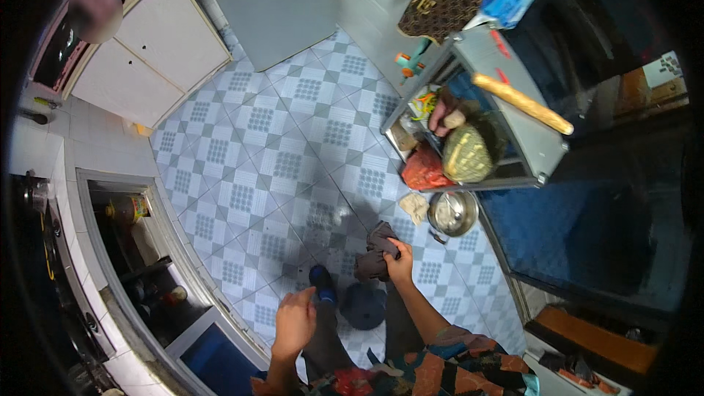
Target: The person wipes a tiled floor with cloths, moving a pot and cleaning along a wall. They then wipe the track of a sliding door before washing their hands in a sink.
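My right hand (400, 261) grips a crumpled dark grey-brown cloth (375, 256), which hangs above the tiled floor. My left hand (296, 319) is held low over my left leg, loosely curled, with nothing visible in it; its palm side is hidden. Just beyond it is a dark shoe with blue on it (323, 285). Between my legs sits a dark round object (363, 307), its kind unclear. Ahead of the right hand, a pale crumpled cloth (413, 208) lies beside a round metal pan or basin (453, 213) on the floor.
To the right stands a metal rack (520, 66) with a long tan stick (522, 103) on top. Its shelf holds a green gourd (467, 154) and a red bag (424, 168). A refrigerator (280, 11), white cabinets (154, 49) and an open under-counter cupboard (88, 187) border the patterned floor (286, 165).
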`<state>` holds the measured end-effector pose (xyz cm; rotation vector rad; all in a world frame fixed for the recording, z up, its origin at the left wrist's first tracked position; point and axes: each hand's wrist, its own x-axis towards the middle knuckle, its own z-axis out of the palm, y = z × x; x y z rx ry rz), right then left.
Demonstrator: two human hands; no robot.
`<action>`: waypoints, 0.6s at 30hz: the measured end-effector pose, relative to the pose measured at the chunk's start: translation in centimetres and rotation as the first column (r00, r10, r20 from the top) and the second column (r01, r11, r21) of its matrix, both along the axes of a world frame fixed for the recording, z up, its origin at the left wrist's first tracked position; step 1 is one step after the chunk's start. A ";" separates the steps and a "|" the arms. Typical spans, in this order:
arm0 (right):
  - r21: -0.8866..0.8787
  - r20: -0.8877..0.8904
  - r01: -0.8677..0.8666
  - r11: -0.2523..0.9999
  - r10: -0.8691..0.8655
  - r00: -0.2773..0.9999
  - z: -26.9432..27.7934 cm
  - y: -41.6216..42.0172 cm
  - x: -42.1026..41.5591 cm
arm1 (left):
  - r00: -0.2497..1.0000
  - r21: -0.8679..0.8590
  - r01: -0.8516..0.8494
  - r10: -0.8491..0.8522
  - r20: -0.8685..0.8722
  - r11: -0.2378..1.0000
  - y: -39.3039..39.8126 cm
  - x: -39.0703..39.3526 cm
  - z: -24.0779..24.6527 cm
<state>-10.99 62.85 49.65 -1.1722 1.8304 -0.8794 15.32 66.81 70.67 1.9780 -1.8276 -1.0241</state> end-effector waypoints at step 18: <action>-0.005 -0.487 -0.547 0.837 0.476 0.732 -6.8 -8.9 -2.5 | 0.937 -0.066 0.195 -0.166 0.309 0.979 -8.2 -0.2 -38.5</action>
